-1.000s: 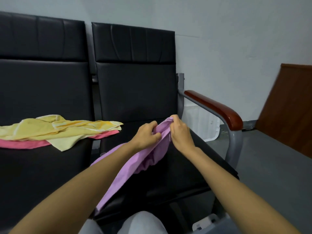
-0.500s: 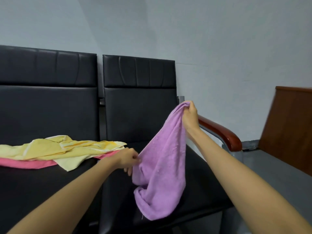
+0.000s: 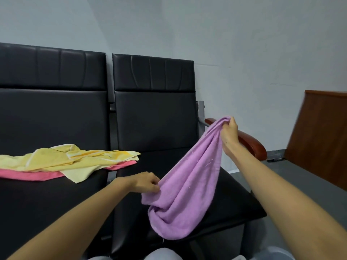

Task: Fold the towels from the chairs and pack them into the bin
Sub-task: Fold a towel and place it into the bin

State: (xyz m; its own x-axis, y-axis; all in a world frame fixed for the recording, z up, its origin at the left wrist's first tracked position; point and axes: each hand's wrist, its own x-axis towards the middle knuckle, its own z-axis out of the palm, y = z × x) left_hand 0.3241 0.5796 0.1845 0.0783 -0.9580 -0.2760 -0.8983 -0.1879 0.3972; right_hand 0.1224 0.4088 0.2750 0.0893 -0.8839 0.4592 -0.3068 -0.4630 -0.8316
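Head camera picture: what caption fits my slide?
Left hand and right hand hold a soft purple towel above a black padded chair; yellow towel and pink towel lie nearby.

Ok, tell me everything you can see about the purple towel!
The purple towel is lilac and looks like soft, fluffy cloth with a few loose threads. It is unfolded and bunched, hanging like a droopy sling over the black chair seat. The right hand grips one gathered end up high by the wooden armrest. The left hand pinches an edge lower down. The bottom sags in a rounded fold.
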